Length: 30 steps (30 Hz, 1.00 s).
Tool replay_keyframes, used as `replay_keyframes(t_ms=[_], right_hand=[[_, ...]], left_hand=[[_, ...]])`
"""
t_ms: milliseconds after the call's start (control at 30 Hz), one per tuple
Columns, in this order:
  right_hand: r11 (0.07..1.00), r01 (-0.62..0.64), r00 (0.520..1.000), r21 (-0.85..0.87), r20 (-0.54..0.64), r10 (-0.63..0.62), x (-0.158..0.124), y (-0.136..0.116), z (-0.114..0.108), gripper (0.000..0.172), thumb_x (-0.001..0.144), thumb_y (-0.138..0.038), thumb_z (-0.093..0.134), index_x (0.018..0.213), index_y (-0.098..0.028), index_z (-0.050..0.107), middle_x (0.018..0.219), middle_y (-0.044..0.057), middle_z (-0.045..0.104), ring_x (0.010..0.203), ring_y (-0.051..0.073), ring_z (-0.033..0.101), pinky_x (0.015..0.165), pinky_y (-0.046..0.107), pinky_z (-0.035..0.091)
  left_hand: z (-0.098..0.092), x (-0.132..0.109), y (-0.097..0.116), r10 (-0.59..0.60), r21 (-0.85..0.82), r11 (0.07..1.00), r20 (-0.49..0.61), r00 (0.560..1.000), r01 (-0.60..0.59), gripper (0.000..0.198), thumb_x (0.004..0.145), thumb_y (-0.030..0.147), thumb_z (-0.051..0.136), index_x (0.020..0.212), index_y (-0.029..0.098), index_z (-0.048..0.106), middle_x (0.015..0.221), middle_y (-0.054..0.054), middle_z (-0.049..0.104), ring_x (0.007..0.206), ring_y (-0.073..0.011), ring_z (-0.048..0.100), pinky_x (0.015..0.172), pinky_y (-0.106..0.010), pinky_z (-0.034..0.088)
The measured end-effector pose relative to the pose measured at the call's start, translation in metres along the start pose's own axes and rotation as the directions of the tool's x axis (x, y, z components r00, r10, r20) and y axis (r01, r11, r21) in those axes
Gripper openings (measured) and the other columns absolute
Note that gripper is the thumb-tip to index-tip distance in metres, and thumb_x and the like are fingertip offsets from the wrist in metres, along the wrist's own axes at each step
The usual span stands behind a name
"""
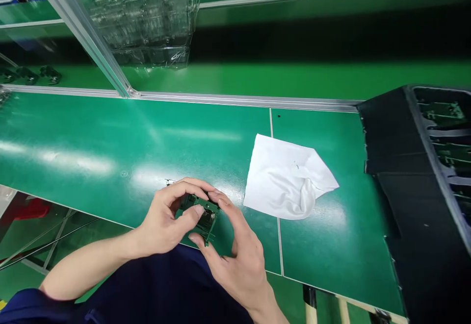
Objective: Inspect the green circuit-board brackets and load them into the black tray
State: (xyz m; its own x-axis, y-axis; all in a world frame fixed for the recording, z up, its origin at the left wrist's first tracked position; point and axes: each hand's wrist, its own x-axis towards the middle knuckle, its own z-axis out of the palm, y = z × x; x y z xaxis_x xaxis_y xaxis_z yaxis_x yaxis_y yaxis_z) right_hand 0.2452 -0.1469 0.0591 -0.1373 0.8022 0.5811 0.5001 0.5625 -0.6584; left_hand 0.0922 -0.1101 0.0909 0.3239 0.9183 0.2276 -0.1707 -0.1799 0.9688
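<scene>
Your two hands meet over the near edge of a glossy green bench (198, 137), in front of your dark blue clothing. Between them is the small dark green part (208, 219), raised toward you and tilted, with a darker, recessed-looking middle and a thin piece jutting from its near end.

Your left hand (165, 223) has hold of it: the thumb lies flat across its upper face and the fingers curl over the far side, closed to about the part's own width. Your right hand (241, 255) makes a wider, looser curve, fingertips at the far right corner, thumb by the near end; whether it grips or only steadies, you cannot tell from here.

The part looks light and stiff, probably hard plastic or circuit board, and likely fragile at the thin projection and in the middle. Its smooth edges may slip a little under bare skin. Opposite outer edges seem the safest hold, with light pressure and the thumb kept off the centre.

To the right, well apart from your hands, a rumpled white cloth (281, 177) lies flat; beyond it stands a black box (408, 206) holding green boards (447, 112).
</scene>
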Motion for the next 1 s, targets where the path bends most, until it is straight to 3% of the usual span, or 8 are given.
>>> replay_keyframes(t_ms=[67,133,267,400,533,667,800,1000], right_hand=[[1.000,0.014,1.000,0.006,0.016,-0.014,-0.003,0.000,-0.002,0.070,0.084,-0.018,0.068,0.145,-0.018,0.034,0.128,0.016,0.059,0.121,0.030,0.058,0.099,0.050,0.055],[0.999,0.050,0.998,0.012,0.027,-0.050,-0.006,0.003,-0.005,0.067,0.085,-0.020,0.068,0.144,-0.017,0.035,0.127,0.016,0.059,0.121,0.030,0.058,0.099,0.050,0.055],[0.998,-0.006,0.996,-0.062,0.083,0.011,-0.011,0.020,-0.012,0.058,0.088,-0.028,0.065,0.139,-0.017,0.040,0.125,0.017,0.059,0.120,0.029,0.058,0.098,0.047,0.055],[0.963,-0.166,0.966,-0.213,0.164,0.202,-0.012,0.036,-0.008,0.050,0.092,-0.036,0.059,0.137,-0.023,0.043,0.125,0.015,0.059,0.114,0.028,0.062,0.084,0.040,0.062],[0.966,-0.146,0.965,-0.215,0.184,0.187,-0.005,0.037,0.010,0.051,0.092,-0.038,0.059,0.137,-0.020,0.043,0.123,0.016,0.061,0.111,0.029,0.063,0.085,0.043,0.062],[0.967,-0.034,0.976,-0.252,0.200,0.086,0.008,0.026,0.023,0.054,0.092,-0.031,0.058,0.140,-0.015,0.039,0.120,0.017,0.063,0.112,0.030,0.063,0.086,0.043,0.061],[0.913,0.156,0.974,-0.376,0.213,-0.079,0.018,0.011,0.020,0.053,0.091,-0.027,0.060,0.135,-0.003,0.044,0.113,0.020,0.067,0.104,0.030,0.066,0.080,0.040,0.060],[0.834,0.285,0.946,-0.472,0.280,-0.165,0.028,-0.009,0.010,0.042,0.094,-0.030,0.057,0.125,-0.003,0.054,0.111,0.019,0.069,0.100,0.029,0.067,0.076,0.039,0.056]], left_hand=[[0.001,-0.003,-0.002,0.003,0.017,1.000,-0.012,1.000,-0.002,0.021,0.087,0.007,0.056,0.101,0.020,0.065,0.111,-0.008,0.067,0.102,-0.0179,0.066,0.092,-0.031,0.053],[-0.010,-0.006,-0.003,0.025,0.071,0.997,0.018,1.000,-0.026,0.024,0.087,0.010,0.059,0.108,0.021,0.065,0.120,-0.010,0.065,0.114,-0.0210,0.062,0.098,-0.033,0.051],[-0.066,-0.016,-0.009,0.095,0.309,0.948,-0.046,0.994,-0.076,0.044,0.088,0.016,0.062,0.130,0.024,0.057,0.132,-0.010,0.060,0.126,-0.0231,0.053,0.107,-0.038,0.045],[-0.108,-0.032,-0.026,-0.081,0.506,0.860,0.015,0.997,0.062,0.061,0.083,0.028,0.070,0.140,0.025,0.047,0.139,-0.014,0.054,0.126,-0.0288,0.052,0.096,-0.040,0.052],[-0.102,-0.036,-0.047,-0.227,0.536,0.831,0.085,0.970,0.147,0.080,0.078,0.036,0.075,0.147,0.026,0.035,0.146,-0.017,0.045,0.120,-0.0301,0.055,0.090,-0.042,0.053],[-0.092,-0.033,-0.059,-0.208,0.472,0.863,0.006,0.978,0.181,0.062,0.080,0.032,0.074,0.137,0.025,0.049,0.137,-0.015,0.053,0.115,-0.0284,0.057,0.090,-0.040,0.052],[-0.093,-0.034,-0.065,-0.206,0.250,0.949,0.021,0.978,0.195,0.056,0.081,0.027,0.074,0.133,0.021,0.052,0.133,-0.016,0.056,0.114,-0.0264,0.060,0.092,-0.036,0.053],[-0.085,-0.040,-0.072,-0.115,-0.014,0.993,0.019,0.993,0.116,0.062,0.076,0.023,0.079,0.132,0.022,0.053,0.134,-0.016,0.056,0.113,-0.0244,0.062,0.091,-0.031,0.055]])
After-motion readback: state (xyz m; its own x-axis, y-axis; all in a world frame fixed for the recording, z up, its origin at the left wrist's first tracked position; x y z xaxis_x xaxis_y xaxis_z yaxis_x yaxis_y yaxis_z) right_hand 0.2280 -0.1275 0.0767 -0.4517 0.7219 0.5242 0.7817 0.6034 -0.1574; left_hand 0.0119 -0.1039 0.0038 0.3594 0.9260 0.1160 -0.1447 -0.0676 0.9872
